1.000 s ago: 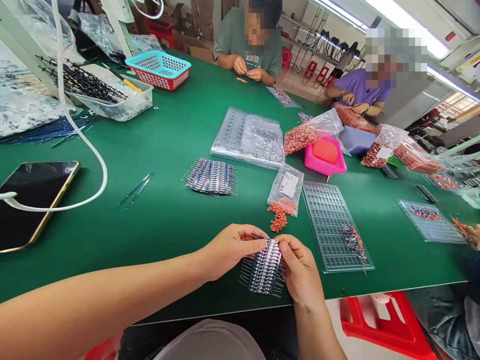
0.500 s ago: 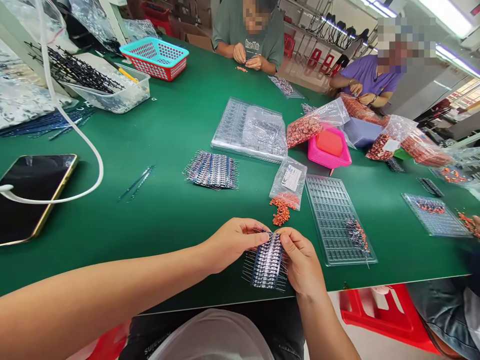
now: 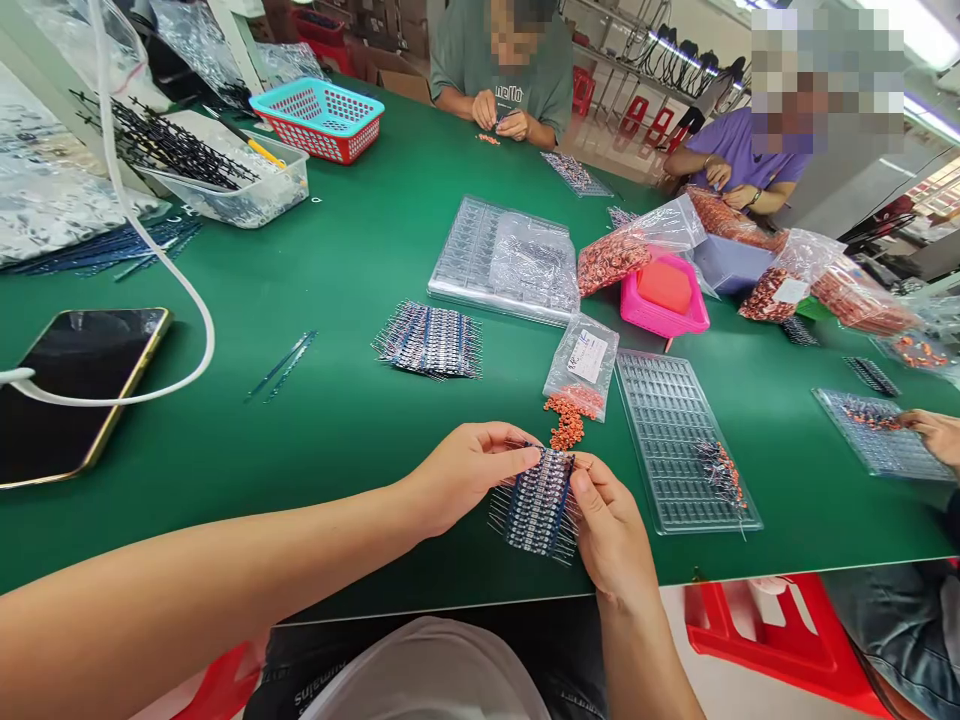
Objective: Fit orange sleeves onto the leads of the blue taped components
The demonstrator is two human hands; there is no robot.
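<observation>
Both my hands grip one small panel of circuit boards [image 3: 538,505], with thin wires sticking out along its two sides. My left hand [image 3: 469,470] pinches its upper left corner, thumb on top. On the upper right edge, my right hand [image 3: 609,510] has its thumb and fingers closed. Just beyond my fingertips lies a heap of small orange parts [image 3: 568,428], spilling from a labelled clear bag [image 3: 583,362]. A stack of similar wired panels [image 3: 431,340] lies farther left. Right of my hand, a clear tray [image 3: 664,430] holds a cluster of wired pieces with orange ends [image 3: 721,472].
On the green table [image 3: 352,240] are a phone [image 3: 75,390] with a white cable, a plastic bin [image 3: 247,195], a blue and red basket [image 3: 322,120], stacked clear trays [image 3: 465,250] and a pink basket [image 3: 664,310]. A co-worker's hand [image 3: 937,435] is over another tray at right. Two people sit opposite.
The panel's lower end has tilted up a little between my hands. At far right, the co-worker's hand has come in over the tray. The whole view has shifted slightly.
</observation>
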